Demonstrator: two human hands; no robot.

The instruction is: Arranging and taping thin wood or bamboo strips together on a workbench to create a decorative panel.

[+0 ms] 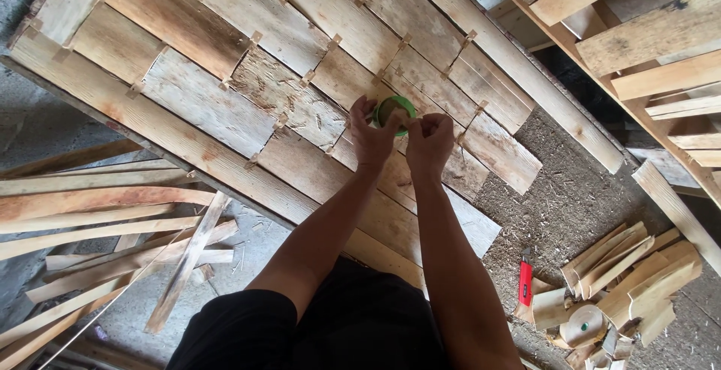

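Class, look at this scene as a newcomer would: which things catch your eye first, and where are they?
At centre, the left hand and right hand meet at a small green roll over a panel of overlapping wooden boards. A red-handled tool lies lower right beside a heap of wood offcuts.

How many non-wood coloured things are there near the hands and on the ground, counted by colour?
Green: 1, the green roll held by the left hand and the right hand
Red: 1, the red-handled tool lying on the ground
Total: 2
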